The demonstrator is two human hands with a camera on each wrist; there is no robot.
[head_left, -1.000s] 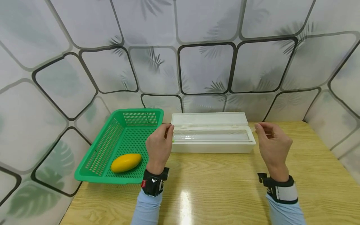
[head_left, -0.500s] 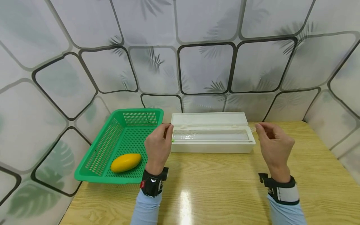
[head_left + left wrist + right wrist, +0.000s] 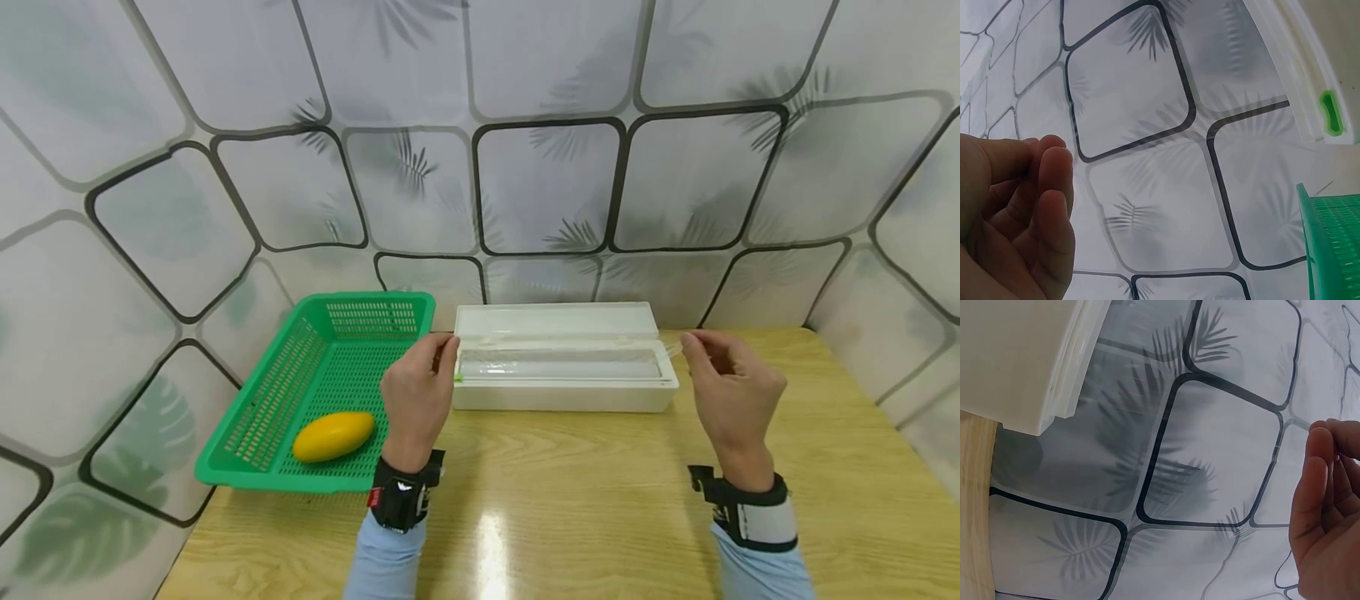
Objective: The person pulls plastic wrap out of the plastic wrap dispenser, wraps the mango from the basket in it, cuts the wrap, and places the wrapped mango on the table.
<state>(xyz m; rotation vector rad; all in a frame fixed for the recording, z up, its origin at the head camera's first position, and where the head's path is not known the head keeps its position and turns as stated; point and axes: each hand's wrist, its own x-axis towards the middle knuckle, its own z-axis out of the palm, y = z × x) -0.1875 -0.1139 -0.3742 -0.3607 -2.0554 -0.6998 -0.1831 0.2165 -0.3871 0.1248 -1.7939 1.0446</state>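
Observation:
A white cling film box [image 3: 566, 398] stands on the table with its lid [image 3: 555, 319] tipped back, showing the roll [image 3: 562, 368] inside. Clear cling film [image 3: 672, 350] stretches out of it between both hands, though its outline is faint. At the box's left end, my left hand [image 3: 416, 392] pinches one corner between thumb and forefinger. Beyond the right end, my right hand [image 3: 735, 396] pinches the other corner the same way. Both wrist views show thumb and fingertips together, the left hand [image 3: 1022, 212] and the right hand [image 3: 1332, 506]; the film there is barely visible.
To the left sits a green plastic basket [image 3: 247, 482] with a yellow mango-shaped fruit [image 3: 333, 437] in it. A bright green cutter slider [image 3: 1331, 114] shows at the box's left end. A patterned wall covering [image 3: 551, 187] rises right behind the box and basket.
My left hand has shifted slightly left and my right hand slightly right, so they are a little farther apart. Both keep their pinch; box and basket stay put.

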